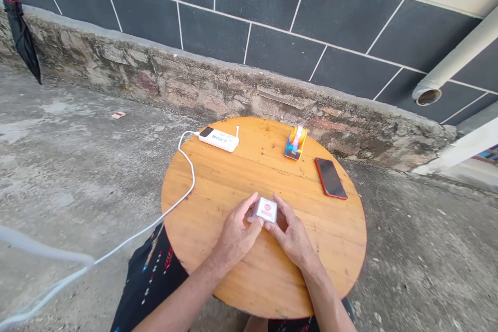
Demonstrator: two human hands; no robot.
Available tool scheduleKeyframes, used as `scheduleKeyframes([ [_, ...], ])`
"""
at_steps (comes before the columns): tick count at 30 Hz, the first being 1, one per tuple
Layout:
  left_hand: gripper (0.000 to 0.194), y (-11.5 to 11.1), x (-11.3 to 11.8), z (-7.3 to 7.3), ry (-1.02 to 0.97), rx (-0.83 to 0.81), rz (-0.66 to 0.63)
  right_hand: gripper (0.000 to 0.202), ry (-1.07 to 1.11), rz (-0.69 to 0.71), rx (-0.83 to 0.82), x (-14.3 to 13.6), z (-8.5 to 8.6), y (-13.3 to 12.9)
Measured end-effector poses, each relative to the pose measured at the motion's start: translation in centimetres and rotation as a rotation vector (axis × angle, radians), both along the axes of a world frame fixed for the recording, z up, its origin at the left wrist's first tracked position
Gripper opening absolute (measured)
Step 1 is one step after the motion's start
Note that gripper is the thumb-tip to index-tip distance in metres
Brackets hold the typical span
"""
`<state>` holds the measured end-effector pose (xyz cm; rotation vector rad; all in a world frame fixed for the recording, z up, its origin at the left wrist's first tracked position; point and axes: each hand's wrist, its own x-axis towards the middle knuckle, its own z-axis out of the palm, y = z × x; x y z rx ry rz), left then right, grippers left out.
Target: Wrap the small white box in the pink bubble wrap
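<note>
A small clear box with a white top and a red print [267, 209] sits near the middle of the round wooden table [233, 187]. My left hand [240, 230] grips its left side, thumb at the near edge and fingers along the far left. From the right, my right hand [291, 232] holds the same box, with the thumb at its near corner and the fingers at the far right corner. Both hands rest low over the tabletop. The undersides of the fingers are hidden.
A white power bank [218, 139] with a cable lies at the table's back left. A tape dispenser [296, 143] stands at the back, and a red-edged phone [331, 178] lies at the right. A black umbrella [21, 31] leans on the wall.
</note>
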<state>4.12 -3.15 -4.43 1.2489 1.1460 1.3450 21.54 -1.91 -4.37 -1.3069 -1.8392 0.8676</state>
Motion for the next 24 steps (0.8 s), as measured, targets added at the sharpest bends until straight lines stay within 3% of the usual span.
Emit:
scheduleKeyframes([
  [15, 0.056, -0.15, 0.07, -0.21, 0.156, 0.062, -0.015, 0.06, 0.003, 0.054, 0.001, -0.27, 0.28, -0.17],
  [19, 0.06, -0.32, 0.15, 0.15, 0.13, 0.035, -0.005, 0.062, 0.016, 0.093, -0.016, -0.29, 0.07, -0.11],
  [24, 0.063, -0.38, 0.05, 0.27, 0.029, 0.02, 0.027, 0.072, 0.116, 0.046, -0.054, 0.46, 0.52, -0.43],
])
